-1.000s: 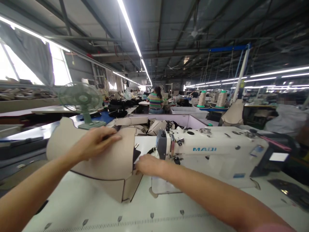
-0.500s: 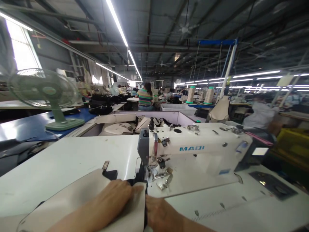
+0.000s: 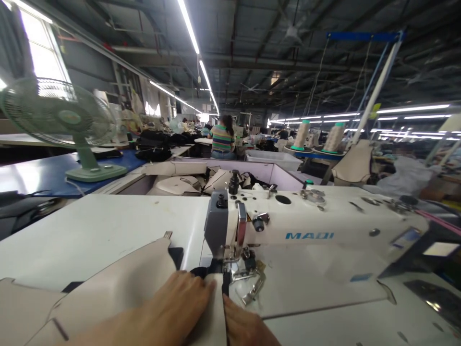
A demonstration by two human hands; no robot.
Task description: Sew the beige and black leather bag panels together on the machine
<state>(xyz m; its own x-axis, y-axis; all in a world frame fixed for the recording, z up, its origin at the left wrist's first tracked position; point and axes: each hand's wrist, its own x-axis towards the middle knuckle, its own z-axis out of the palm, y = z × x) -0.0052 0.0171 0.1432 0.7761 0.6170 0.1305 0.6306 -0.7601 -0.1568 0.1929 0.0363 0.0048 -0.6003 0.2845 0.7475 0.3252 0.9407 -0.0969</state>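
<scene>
Left hand [image 3: 178, 302] atop beige panel [image 3: 133, 274], right hand [image 3: 247, 324] against its right edge; cannot tell if gripping.

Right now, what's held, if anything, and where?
Beige panel, near its right edge: left hand on top, right hand alongside; any pinch can't be told.

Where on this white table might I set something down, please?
Bare tabletop lies between the beige piece and the bin behind it, and right of the right hand, before the sewing machine. Its needle end is crowded by the piece, this hand and the left hand.
</scene>
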